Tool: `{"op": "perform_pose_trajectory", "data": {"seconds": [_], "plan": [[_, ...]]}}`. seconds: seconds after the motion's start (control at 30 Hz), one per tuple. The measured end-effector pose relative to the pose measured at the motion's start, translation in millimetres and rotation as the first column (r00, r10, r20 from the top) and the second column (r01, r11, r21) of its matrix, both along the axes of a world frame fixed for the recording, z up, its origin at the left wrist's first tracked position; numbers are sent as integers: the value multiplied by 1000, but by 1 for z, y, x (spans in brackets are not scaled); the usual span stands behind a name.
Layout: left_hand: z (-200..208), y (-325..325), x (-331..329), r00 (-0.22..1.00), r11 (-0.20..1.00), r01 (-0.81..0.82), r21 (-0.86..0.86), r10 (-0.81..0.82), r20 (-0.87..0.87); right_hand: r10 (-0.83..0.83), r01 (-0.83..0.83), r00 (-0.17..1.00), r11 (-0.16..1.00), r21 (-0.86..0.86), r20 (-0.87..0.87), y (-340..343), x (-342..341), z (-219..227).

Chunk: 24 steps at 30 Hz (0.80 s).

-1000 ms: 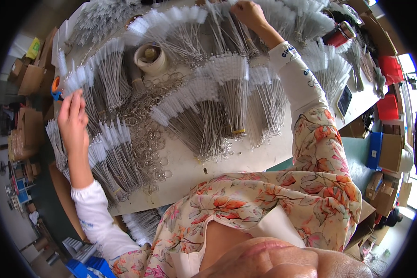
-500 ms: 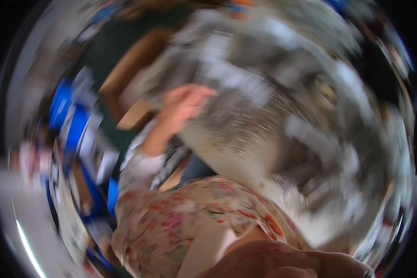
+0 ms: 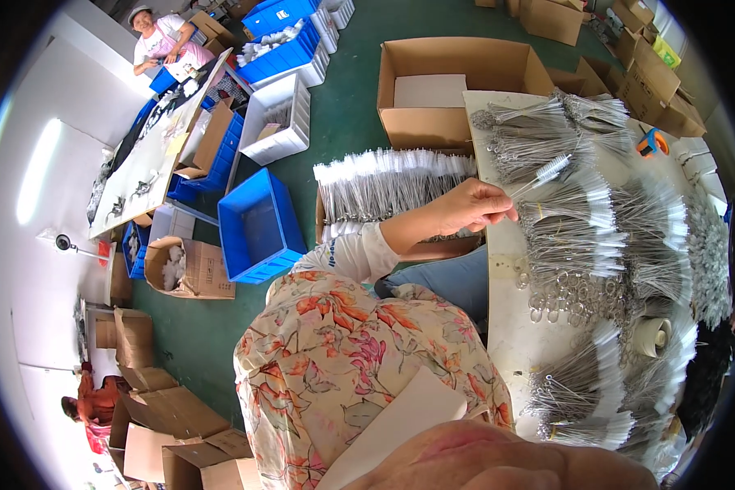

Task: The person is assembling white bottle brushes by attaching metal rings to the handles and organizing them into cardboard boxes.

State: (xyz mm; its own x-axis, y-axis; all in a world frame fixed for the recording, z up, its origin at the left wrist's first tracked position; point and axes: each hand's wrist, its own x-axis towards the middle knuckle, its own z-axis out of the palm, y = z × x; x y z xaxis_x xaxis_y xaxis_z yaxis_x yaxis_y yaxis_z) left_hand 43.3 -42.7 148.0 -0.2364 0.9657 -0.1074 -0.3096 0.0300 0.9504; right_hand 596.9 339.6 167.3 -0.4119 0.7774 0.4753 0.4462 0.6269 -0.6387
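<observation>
My left hand [image 3: 475, 206] reaches over the near left edge of the worktable, its fingers closed in a pinch. From the fingertips a thin wire-handled brush [image 3: 552, 170] sticks out to the right, its white bristle end tilted up. Below and beyond it lie bundles of similar wire brushes [image 3: 576, 216], their white bristles to the right and wire loops to the left. Another bundle [image 3: 576, 380] rests on the near part of the table. My right hand does not show.
A cardboard box [image 3: 396, 192] packed with upright brushes stands left of the table, with a larger open carton [image 3: 465, 65] behind it. A blue crate [image 3: 261, 224] is on the green floor. An orange tape dispenser [image 3: 652, 143] sits at the table's far side. Another person [image 3: 171, 45] works far left.
The view has swung and sharpened from a strong blur. My left hand, open-looking and smeared before, is now closed on a brush at the table's edge.
</observation>
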Motion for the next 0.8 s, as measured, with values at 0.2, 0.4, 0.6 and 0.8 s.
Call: {"op": "perform_pose_trajectory", "data": {"seconds": [0.2, 0.4, 0.6, 0.8], "plan": [[-11, -4, 4, 996, 999, 23, 33, -26, 87, -140, 140, 990, 990, 23, -21, -17, 130, 3], [6, 22, 50, 924, 984, 127, 124, -72, -376, -281, 282, 959, 959, 35, -27, -44, 207, 14], [27, 42, 122, 864, 838, 407, 363, -224, -451, -137, -66, 811, 944, -322, -569, -260, -153, 62], [5, 45, 147, 925, 830, 256, 495, -61, -376, 122, -366, 820, 863, -349, -559, -325, -291, 10]]}}
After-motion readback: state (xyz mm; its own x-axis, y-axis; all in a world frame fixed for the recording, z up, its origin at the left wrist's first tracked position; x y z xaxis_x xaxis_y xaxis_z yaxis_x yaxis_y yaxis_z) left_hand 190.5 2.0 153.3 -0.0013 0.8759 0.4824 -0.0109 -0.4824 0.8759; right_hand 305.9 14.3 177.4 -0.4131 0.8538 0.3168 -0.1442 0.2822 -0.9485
